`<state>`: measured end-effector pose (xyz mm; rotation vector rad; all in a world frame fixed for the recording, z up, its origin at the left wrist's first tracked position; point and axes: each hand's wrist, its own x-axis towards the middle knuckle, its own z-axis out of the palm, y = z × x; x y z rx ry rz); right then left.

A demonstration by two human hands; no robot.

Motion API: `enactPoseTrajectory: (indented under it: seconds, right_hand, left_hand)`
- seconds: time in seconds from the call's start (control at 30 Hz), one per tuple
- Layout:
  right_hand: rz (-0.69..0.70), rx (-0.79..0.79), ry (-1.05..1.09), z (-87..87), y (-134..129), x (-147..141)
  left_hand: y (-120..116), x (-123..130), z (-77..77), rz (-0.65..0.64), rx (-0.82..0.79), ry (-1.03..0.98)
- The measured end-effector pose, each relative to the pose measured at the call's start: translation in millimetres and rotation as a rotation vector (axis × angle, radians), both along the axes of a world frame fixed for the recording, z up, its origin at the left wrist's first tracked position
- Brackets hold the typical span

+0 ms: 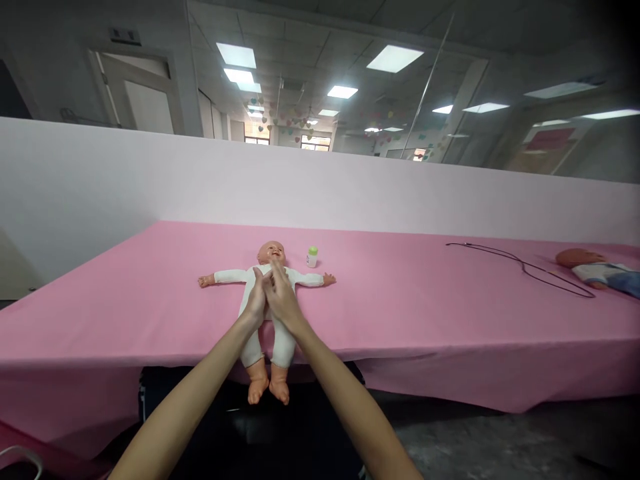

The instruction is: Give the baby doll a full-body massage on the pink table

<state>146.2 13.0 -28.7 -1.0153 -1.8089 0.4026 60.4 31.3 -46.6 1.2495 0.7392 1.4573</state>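
A baby doll [283, 340] in a white suit lies face up on the pink-covered table, arms spread wide and bare feet past the front edge. Over its chest, my left hand [257, 295] and my right hand [283, 293] meet palm to palm. The right hand's fingers are stretched out towards the doll's head. Most of the left hand's fingers are hidden between the palms, though its thumb shows; the hand looks flat. I see no object between them. Beside the doll's head stands a small white bottle [312, 259] with a green cap.
Pink cloth [400, 293] covers the long table and hangs over its front edge. A thin dark cord [523, 262] lies looped at the right, near a second doll [605, 270]. A low white wall [350, 193] with glass above borders the table's back.
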Motion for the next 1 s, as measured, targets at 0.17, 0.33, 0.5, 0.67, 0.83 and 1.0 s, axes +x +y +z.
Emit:
enactPoseTrajectory:
  seconds: [0.17, 0.33, 0.5, 0.67, 0.83, 1.0]
  right_hand:
    - [-0.252, -0.228, -0.136, -35.2, 72, 42]
    - [-0.324, -0.262, -0.321, -70.8, 84, 68]
    - [-0.619, -0.186, -0.396, -79.1, 80, 80]
    - [-0.741, -0.135, -0.324, -83.8, 80, 91]
    - [-0.575, -0.071, -0.243, -82.9, 83, 93]
    - [-0.129, -0.104, -0.272, -77.6, 86, 87]
  left_hand:
    - [43, -43, -16.2, 0.293, 0.236, 0.427]
    - [79, -81, -50.1, 0.321, 0.329, 0.882]
    - [82, -91, -70.5, 0.433, 0.320, 1.095]
    - [78, -91, -70.2, 0.757, 0.158, 1.210]
    - [79, -92, -65.3, 0.724, 0.272, 1.114]
    - [79, -94, -64.4, 0.286, 0.433, 1.138]
